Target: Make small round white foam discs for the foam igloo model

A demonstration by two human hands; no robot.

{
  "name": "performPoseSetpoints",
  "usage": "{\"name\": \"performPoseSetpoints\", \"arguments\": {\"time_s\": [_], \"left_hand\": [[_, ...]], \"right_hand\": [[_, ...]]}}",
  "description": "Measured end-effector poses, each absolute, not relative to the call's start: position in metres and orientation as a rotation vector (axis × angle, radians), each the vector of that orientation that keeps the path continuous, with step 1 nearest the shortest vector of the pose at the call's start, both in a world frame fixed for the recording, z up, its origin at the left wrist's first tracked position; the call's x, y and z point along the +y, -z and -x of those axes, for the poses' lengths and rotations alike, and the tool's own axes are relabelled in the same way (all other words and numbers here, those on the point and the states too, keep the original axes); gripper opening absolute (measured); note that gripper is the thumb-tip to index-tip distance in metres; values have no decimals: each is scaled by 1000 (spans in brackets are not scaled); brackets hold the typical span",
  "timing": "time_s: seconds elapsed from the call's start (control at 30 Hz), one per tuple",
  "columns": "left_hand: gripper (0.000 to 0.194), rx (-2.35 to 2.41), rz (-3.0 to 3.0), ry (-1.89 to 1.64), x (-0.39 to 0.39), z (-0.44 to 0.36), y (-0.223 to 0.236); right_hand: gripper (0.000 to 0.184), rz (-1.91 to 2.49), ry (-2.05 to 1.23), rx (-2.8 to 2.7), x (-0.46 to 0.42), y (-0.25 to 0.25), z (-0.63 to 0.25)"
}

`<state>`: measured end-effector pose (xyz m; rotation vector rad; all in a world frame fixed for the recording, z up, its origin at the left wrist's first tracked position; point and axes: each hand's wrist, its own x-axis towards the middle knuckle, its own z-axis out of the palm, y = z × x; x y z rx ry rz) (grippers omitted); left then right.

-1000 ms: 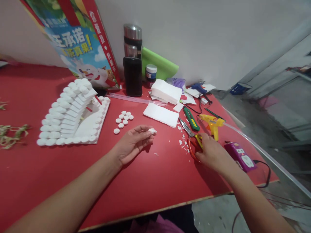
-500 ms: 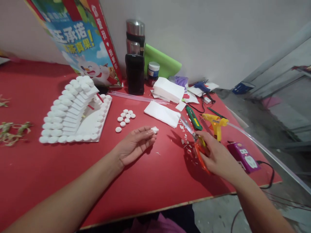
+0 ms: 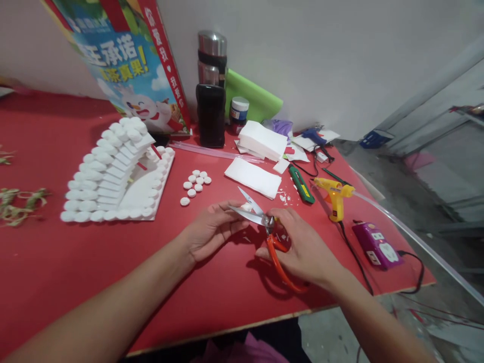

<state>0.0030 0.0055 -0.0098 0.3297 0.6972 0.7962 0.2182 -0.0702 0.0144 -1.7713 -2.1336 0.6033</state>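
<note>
While between blades [image 3: 249, 215], white piece [image 3: 246, 206] indistinct

From my end, the blades of the scissors [image 3: 251, 217] cover most of the small white piece [image 3: 247, 206] at the fingertips of the left hand [image 3: 212, 227]; it may be rounded, but I can't make out its shape. The right hand [image 3: 304, 247] hides much of the scissors' upper handle. Both forearms [image 3: 124, 287] run off the bottom of my view. The printed carton [image 3: 124, 65] loses its top, and the left edge slices a straw-like tuft [image 3: 4, 157]. Lettering on the jar [image 3: 239, 114] is too small for me to read.
</note>
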Motion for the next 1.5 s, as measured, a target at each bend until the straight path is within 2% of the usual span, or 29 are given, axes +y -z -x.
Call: {"name": "performPoseSetpoints", "arguments": {"time_s": [0.3,0.57,0.8,1.07,1.27,1.5], "left_hand": [[24,658,-371,-788,4,-4,7],[17,652,-394,-826,4,-2,11],[13,648,-412,-829,4,-1,11],[13,665,-385,-819,5,-2,10],[14,653,-385,-819,6,-2,14],[12,702,-374,-767,7,-1,12]], "right_hand": [[47,1741,-563,-2102,-70,-14,-212],[45,1681,-582,-2103,-70,-8,-209],[36,1632,-470,-2123,-72,-1,-208],[38,1650,-378,-2092,-78,9,-205],[47,1640,-285,-2087,-80,14,-206],[47,1626,-354,-2065,-83,17,-212]]}}
